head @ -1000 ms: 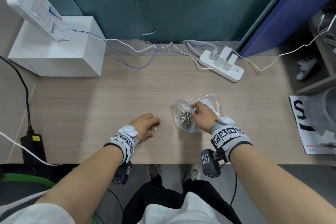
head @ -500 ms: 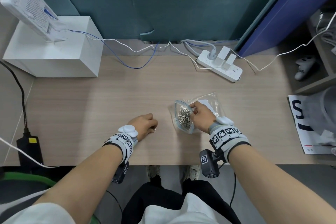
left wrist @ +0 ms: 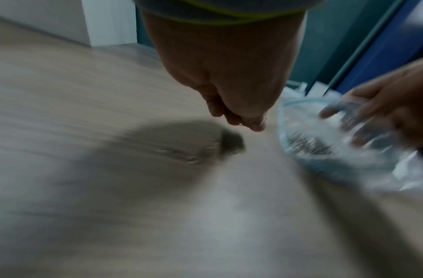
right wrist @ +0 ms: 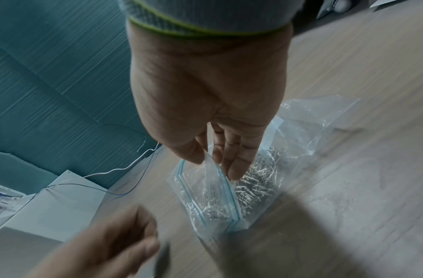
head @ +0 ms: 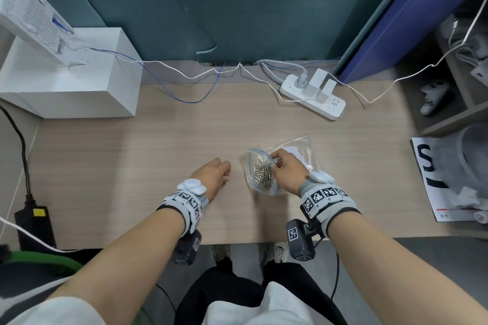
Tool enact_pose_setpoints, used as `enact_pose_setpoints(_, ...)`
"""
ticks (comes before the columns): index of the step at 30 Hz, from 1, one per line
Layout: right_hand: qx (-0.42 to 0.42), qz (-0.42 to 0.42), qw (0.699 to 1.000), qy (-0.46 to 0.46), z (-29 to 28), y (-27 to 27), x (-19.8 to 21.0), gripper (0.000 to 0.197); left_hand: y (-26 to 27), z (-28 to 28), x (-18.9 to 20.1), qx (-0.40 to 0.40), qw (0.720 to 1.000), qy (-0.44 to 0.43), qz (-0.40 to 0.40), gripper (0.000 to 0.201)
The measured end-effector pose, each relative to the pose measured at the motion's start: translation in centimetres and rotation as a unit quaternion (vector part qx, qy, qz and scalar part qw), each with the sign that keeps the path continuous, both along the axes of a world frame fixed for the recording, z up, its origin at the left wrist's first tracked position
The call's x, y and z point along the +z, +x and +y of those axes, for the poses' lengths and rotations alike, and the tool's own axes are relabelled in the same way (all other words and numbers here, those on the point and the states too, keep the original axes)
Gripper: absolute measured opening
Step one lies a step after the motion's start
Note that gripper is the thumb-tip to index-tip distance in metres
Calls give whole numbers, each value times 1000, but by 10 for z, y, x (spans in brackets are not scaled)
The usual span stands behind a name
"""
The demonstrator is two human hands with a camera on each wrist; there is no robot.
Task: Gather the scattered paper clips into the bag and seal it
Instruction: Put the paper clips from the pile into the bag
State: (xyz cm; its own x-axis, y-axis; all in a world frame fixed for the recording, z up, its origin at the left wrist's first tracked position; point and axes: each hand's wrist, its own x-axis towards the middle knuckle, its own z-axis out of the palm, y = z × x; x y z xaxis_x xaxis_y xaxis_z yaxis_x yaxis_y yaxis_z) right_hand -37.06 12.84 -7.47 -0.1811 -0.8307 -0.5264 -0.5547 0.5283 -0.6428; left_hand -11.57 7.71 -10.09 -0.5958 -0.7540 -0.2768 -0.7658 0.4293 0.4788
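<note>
A clear zip bag (head: 264, 187) with a blue seal strip lies on the wooden desk, with a heap of silver paper clips (head: 262, 173) inside it. My right hand (head: 286, 171) pinches the upper lip of the bag (right wrist: 209, 159) between thumb and fingers, holding the mouth open toward the left. My left hand (head: 214, 175) hovers just left of the bag with its fingers curled in. A paper clip (head: 224, 187) peeks out below its knuckles. The left wrist view is motion-blurred, and shows the curled fingers (left wrist: 239, 116) near the bag mouth (left wrist: 324, 143).
A white power strip (head: 313, 96) with plugs and trailing cables lies at the back. A white box (head: 66, 87) stands at the back left, and a black adapter (head: 34, 227) at the left edge. A printed sheet (head: 449, 182) lies on the right.
The small heap of clips beside my left hand has shrunk to one clip showing under the curled fingers. The right hand still holds the bag open.
</note>
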Motion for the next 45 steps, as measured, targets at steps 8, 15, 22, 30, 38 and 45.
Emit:
enact_pose_setpoints(8, 5, 9, 1000, -4, -1, 4, 2, 32, -53, -4, 15, 32, 991, 72, 111, 28)
enact_pose_setpoints(15, 12, 7, 1000, -4, -3, 5, 1, 29, 49, -13, 4, 83, 995, 49, -22, 28)
enact_pose_setpoints(22, 25, 7, 1000, -2, -5, 13, 2, 31, 53, 8, 2, 51, 997, 65, -6, 32)
enact_pose_setpoints(30, 28, 15, 999, -4, -4, 14, 2, 29, 63, 10, -6, -17, 999, 48, -2, 58)
enact_pose_setpoints(38, 24, 17, 1000, -4, 0, 13, 2, 28, 31, 4, -6, -5, 1000, 19, 3, 11)
enact_pose_setpoints(45, 31, 26, 999, 3, 0, 13, 2, 31, 20, 4, -12, -1, 1000, -5, -18, 9)
